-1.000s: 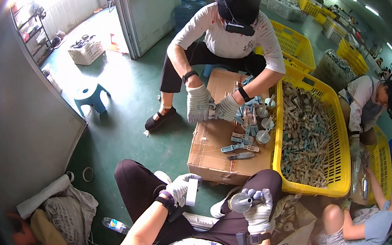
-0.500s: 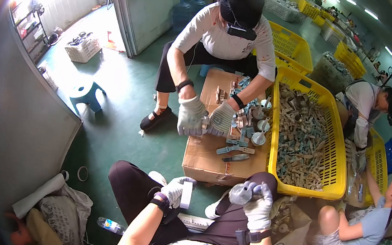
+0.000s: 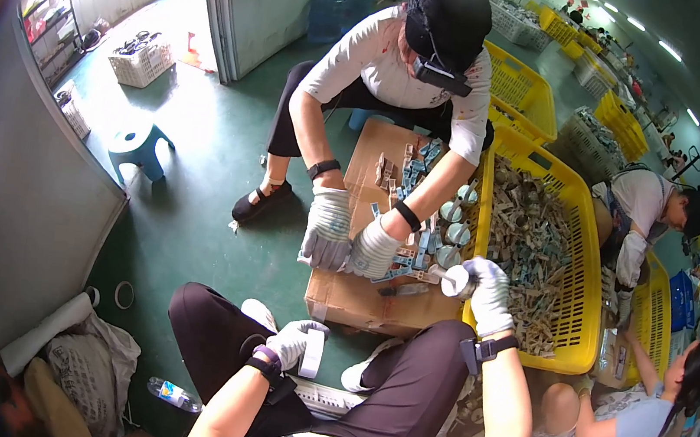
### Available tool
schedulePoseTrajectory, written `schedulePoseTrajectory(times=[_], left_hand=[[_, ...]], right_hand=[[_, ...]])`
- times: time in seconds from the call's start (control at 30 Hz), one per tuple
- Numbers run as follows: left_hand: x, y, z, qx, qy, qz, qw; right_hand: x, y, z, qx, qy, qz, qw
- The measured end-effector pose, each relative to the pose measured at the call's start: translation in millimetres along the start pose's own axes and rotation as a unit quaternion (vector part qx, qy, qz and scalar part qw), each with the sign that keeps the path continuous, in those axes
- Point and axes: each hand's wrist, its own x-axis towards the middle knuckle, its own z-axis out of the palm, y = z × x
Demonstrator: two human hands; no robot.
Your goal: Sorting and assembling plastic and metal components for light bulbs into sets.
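Note:
My left hand (image 3: 291, 344), in a pale work glove, is closed on a white roll, apparently tape (image 3: 313, 354), above my lap. My gloved right hand (image 3: 490, 299) reaches out over the right edge of the cardboard box (image 3: 357, 304) and grips a round, pale, cup-like piece (image 3: 455, 281). Similar round pieces (image 3: 458, 234) stand in a row on the box beside the yellow crate. Blue and brown clip-like parts (image 3: 415, 174) lie next to them. Across from me, a co-worker's gloved hands (image 3: 347, 244) meet over the box; what they hold is hidden.
A yellow crate (image 3: 591, 283) full of small strip-like parts stands right of the box. Two people work farther right. At left are a blue stool (image 3: 140, 152), a sack (image 3: 91, 370), a tape ring (image 3: 124, 295) and a plastic bottle (image 3: 174, 394) on the floor.
My right hand has moved forward from above my knee to the box's edge, carrying the round piece. My left hand still holds the white roll. The co-worker's hands have come lower over the box.

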Motion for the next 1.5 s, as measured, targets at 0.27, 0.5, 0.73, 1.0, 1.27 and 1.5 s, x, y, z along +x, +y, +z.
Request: schedulePoseTrajectory(times=[0.27, 0.5, 0.73, 1.0, 1.27, 1.5], left_hand=[[7.7, 36.6, 19.6, -0.106, 0.086, 0.120, 0.983], [9.4, 26.2, 9.2, -0.034, 0.011, 0.090, 0.995], [7.2, 25.3, 6.4, 0.058, 0.001, 0.085, 0.995], [2.3, 22.4, 7.9, 0.057, -0.003, 0.108, 0.992], [1.3, 17.4, 6.3, 0.068, 0.022, 0.125, 0.990], [-16.1, 25.2, 15.2, 0.124, -0.019, 0.108, 0.986]], right_hand=[[19.0, 30.6, 42.4, -0.675, -0.313, -0.119, 0.658], [13.4, 70.5, 82.3, -0.792, -0.332, -0.159, 0.488], [7.0, 63.4, 97.7, -0.828, -0.311, -0.129, 0.448], [-31.9, 19.5, 125.5, -0.741, -0.414, -0.054, 0.526], [-66.6, 12.0, 191.2, -0.693, -0.500, -0.195, 0.481], [-60.3, 25.8, 212.9, -0.721, -0.518, -0.179, 0.424]])
